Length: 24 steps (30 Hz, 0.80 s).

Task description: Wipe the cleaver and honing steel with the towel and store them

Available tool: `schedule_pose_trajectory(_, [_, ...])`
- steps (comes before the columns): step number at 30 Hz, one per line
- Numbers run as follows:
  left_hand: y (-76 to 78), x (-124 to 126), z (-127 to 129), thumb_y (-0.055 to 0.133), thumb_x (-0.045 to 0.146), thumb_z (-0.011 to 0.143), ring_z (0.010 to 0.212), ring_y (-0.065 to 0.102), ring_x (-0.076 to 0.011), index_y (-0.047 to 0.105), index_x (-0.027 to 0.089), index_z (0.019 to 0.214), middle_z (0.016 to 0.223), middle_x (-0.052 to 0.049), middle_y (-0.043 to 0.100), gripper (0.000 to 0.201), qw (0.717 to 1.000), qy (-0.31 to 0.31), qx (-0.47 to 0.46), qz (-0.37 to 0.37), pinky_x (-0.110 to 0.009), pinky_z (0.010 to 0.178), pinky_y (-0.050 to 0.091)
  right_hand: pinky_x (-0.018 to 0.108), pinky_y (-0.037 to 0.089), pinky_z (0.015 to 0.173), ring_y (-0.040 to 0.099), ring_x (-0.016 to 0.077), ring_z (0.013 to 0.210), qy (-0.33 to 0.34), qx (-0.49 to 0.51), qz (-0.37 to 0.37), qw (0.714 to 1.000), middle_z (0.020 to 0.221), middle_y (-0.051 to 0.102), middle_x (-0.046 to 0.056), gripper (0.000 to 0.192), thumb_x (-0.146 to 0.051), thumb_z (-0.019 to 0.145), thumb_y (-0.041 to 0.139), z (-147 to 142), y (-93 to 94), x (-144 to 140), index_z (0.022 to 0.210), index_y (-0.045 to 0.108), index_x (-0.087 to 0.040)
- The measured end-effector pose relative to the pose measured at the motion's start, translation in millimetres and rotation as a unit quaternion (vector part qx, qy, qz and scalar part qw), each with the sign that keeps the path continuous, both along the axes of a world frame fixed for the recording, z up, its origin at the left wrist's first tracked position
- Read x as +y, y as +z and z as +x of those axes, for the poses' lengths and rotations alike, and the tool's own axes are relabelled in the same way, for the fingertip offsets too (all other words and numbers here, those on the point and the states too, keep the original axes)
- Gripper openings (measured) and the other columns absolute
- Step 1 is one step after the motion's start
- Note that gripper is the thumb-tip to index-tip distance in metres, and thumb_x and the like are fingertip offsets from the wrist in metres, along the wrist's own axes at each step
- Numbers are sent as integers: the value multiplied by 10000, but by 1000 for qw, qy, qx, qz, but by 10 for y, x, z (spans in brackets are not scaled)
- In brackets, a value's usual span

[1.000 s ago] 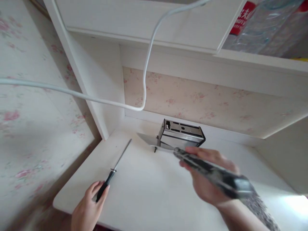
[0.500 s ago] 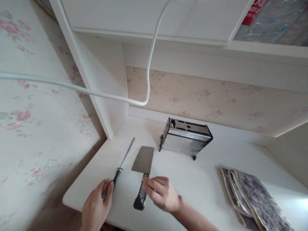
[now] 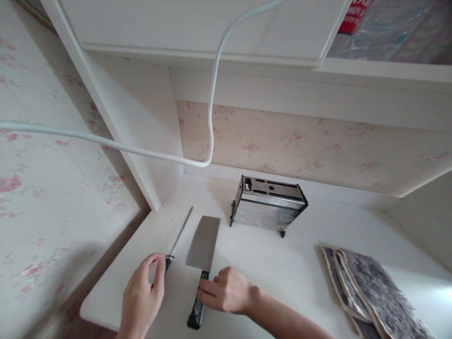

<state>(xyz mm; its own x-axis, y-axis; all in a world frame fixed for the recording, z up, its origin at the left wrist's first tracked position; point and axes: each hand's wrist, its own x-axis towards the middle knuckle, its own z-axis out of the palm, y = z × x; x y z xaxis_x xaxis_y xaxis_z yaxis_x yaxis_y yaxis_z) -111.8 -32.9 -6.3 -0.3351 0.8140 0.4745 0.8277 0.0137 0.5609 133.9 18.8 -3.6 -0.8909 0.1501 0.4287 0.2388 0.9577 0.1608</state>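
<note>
Dull grey metal catches our eye first in the head view: the broad-bladed cleaver with a worn black handle (image 3: pixel 204 242), raised in front of the box a second ago, now appears to lie flat on the smooth white tabletop (image 3: pixel 282 273). It rests between our hands, just right of the thin grey metal rod with a black handle and round guard (image 3: pixel 181 230), blade and rod apart.

Our right hand (image 3: pixel 226 289) has come down with it, fingers curled over the cleaver's handle and seemingly pinching it. Our left hand (image 3: pixel 143 289) has moved up the rod's handle, thumb and forefinger near each other beside the guard; we cannot tell whether they press on it, as the hand hides most of that handle.

With our arm lower, the folded grey-brown fleecy cloth (image 3: pixel 376 287) shows at the right. The silver metal box with black trim (image 3: pixel 270 209) stands behind, untouched. We judge that the cleaver is now being handled on the surface rather than in the air.
</note>
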Motion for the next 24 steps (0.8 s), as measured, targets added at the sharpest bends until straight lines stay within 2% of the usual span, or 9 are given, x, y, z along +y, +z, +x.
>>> schedule_pose_trajectory(5, [387, 395, 527, 443, 436, 925, 909, 691, -214, 573, 228, 1035, 1012, -64, 716, 268, 989, -114, -82, -55, -316, 768, 549, 277, 229, 385, 445, 82, 462, 13, -18, -8, 1000, 725, 606, -56, 162, -148, 914, 465, 17, -23, 76, 799, 554, -221])
schedule_pose_trajectory(9, [610, 699, 946, 349, 448, 959, 982, 669, -212, 543, 231, 1103, 1137, -84, 669, 325, 958, -206, -154, -127, -350, 830, 531, 260, 229, 385, 473, 83, 474, 19, -44, -11, 999, 709, 605, -75, 156, -165, 906, 496, -11, -23, 135, 782, 558, -239])
schedule_pose_trajectory(14, [737, 1085, 1253, 310, 491, 965, 1123, 608, -224, 542, 225, 1191, 1234, -95, 623, 419, 930, -276, -199, -135, -391, 955, 478, 252, 273, 385, 525, 80, 500, 10, -49, -36, 998, 775, 659, -87, 137, -193, 911, 519, -37, 41, 112, 795, 572, -241])
schedule_pose_trajectory(18, [725, 1357, 1320, 286, 533, 961, 1298, 473, -229, 511, 219, 1301, 1381, -98, 529, 515, 905, -310, -263, -129, -401, 1051, 422, 223, 419, 487, 621, 91, 610, -69, 108, -164, 978, 822, 707, -41, 159, -315, 938, 505, 301, 259, 73, 863, 621, -235])
schedule_pose_trajectory(20, [714, 1455, 1347, 287, 551, 954, 1340, 421, -229, 465, 220, 1362, 1448, -91, 458, 554, 886, -329, -293, -143, -401, 1084, 394, 235, 477, 572, 635, 117, 624, -199, 270, -207, 919, 752, 701, -9, 161, -275, 931, 512, 659, 411, 114, 848, 643, -232])
schedule_pose_trajectory(21, [716, 1493, 1373, 291, 559, 951, 1358, 395, -228, 432, 221, 1393, 1481, -84, 413, 574, 876, -340, -307, -152, -400, 1099, 378, 252, 486, 574, 621, 134, 605, -289, 377, -199, 857, 727, 689, 6, 156, -289, 915, 537, 866, 490, 158, 821, 646, -231])
schedule_pose_trajectory(22, [725, 1523, 1408, 296, 564, 948, 1371, 374, -227, 400, 220, 1418, 1508, -78, 369, 592, 866, -350, -320, -159, -400, 1112, 362, 273, 491, 579, 610, 154, 619, -385, 475, -182, 770, 724, 672, 15, 137, -329, 891, 572, 1075, 568, 219, 833, 652, -234])
schedule_pose_trajectory(23, [741, 1548, 1454, 300, 566, 947, 1381, 356, -226, 375, 217, 1435, 1526, -72, 335, 605, 857, -359, -331, -162, -399, 1124, 345, 288, 503, 617, 617, 168, 681, -443, 550, -183, 684, 788, 671, 26, 150, -371, 871, 594, 1272, 643, 294, 898, 658, -239])
schedule_pose_trajectory(24, [763, 1568, 1507, 300, 565, 948, 1389, 342, -224, 363, 216, 1443, 1533, -66, 319, 609, 851, -368, -339, -158, -399, 1136, 328, 297, 516, 665, 628, 172, 750, -453, 621, -189, 611, 882, 672, 33, 202, -411, 857, 599, 1446, 712, 380, 958, 655, -246])
